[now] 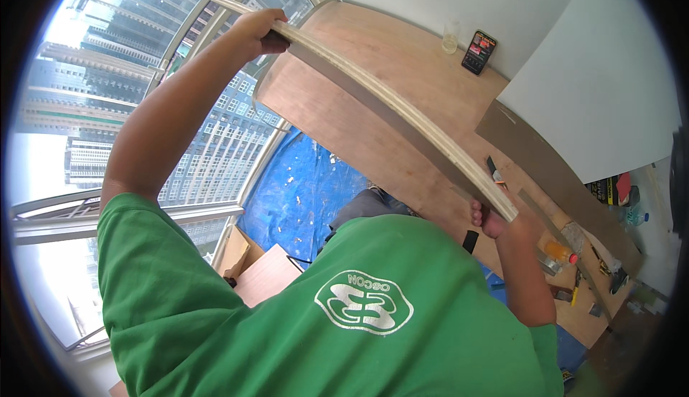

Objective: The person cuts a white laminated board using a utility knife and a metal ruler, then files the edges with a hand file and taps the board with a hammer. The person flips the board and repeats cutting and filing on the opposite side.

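Note:
A long plywood board (391, 97) stands tilted on edge in front of me, its pale layered edge facing up. It slants from the window at the far left down to the near right. My left hand (260, 31) is closed over its far-left part, thumb and fingers around the edge. Near the other end, my right hand (491, 222) grips the board from below, with several fingertips showing. Beneath the board lies a broad reddish-brown plywood sheet (326, 113) serving as a work surface. Where the board's lower edge meets that sheet, I cannot tell.
A phone (479, 52) and a glass (450, 41) stand by the wall. To the right are a brown strip panel (535, 146), a cutter knife (494, 169), an orange bottle (558, 251) and several hand tools. Blue tarp (301, 189) covers the floor; windows (208, 128) line the left.

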`<action>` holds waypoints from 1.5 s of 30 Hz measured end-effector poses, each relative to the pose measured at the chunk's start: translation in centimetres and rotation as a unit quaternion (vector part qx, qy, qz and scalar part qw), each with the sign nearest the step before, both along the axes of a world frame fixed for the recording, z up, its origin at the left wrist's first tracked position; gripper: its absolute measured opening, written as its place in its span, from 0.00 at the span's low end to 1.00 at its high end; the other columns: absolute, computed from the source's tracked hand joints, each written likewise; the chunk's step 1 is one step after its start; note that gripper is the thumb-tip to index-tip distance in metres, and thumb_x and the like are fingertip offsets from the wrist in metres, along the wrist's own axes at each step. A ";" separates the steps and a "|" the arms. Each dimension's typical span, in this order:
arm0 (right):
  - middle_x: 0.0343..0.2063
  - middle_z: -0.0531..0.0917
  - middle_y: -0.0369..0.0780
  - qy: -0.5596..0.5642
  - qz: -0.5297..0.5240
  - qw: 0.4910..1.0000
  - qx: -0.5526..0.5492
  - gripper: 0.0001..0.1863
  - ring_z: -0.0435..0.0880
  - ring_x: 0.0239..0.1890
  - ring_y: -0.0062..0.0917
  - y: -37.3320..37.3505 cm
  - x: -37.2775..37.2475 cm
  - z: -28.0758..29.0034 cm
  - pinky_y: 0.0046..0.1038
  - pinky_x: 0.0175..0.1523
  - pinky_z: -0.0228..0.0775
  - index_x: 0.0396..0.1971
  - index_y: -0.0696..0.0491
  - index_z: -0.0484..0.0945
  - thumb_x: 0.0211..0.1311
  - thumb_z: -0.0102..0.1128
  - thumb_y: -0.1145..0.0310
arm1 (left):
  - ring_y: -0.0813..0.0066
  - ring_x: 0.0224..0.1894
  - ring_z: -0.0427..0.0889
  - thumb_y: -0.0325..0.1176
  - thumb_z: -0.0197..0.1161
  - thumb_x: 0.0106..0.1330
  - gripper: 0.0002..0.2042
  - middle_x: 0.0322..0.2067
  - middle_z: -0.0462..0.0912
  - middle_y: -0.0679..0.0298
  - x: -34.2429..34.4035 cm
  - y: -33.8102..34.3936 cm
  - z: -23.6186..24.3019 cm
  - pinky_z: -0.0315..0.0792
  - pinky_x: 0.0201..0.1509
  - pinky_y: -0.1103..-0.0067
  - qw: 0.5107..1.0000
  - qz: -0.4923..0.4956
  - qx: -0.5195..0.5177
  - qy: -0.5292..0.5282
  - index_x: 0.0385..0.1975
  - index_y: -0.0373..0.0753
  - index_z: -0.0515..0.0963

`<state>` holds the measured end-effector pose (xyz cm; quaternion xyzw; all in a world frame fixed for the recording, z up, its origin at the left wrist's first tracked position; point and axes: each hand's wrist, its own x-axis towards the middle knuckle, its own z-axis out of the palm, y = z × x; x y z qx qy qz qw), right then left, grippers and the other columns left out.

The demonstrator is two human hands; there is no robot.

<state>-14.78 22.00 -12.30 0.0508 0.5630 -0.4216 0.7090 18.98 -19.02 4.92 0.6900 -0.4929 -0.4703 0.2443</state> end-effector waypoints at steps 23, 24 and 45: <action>0.35 0.80 0.35 -0.069 -0.098 0.991 -0.051 0.18 0.76 0.32 0.21 5.2 6.8 -6.8 0.26 0.37 0.65 0.57 0.55 0.77 0.76 0.57 0.60 | 0.53 0.44 0.88 0.35 0.68 0.65 0.23 0.46 0.82 0.46 1.2 -0.9 -7.2 0.87 0.50 0.61 0.998 -0.032 0.044 -0.009 0.53 0.24 0.74; 0.30 0.80 0.33 -0.070 -0.099 0.991 -0.049 0.15 0.75 0.26 0.19 4.9 6.8 -6.7 0.25 0.30 0.63 0.53 0.52 0.78 0.76 0.57 0.59 | 0.53 0.44 0.88 0.35 0.68 0.65 0.23 0.47 0.82 0.46 0.8 -1.2 -7.1 0.87 0.51 0.61 0.998 -0.034 0.043 -0.010 0.53 0.24 0.74; 0.21 0.79 0.35 0.218 -0.186 0.954 0.089 0.15 0.81 0.18 0.21 14.2 4.4 -17.7 0.24 0.21 0.71 0.48 0.53 0.81 0.74 0.58 0.57 | 0.63 0.65 0.79 0.42 0.54 0.81 0.17 0.59 0.84 0.54 0.7 -8.8 -9.9 0.67 0.71 0.68 0.814 -0.399 -0.353 -0.234 0.58 0.38 0.82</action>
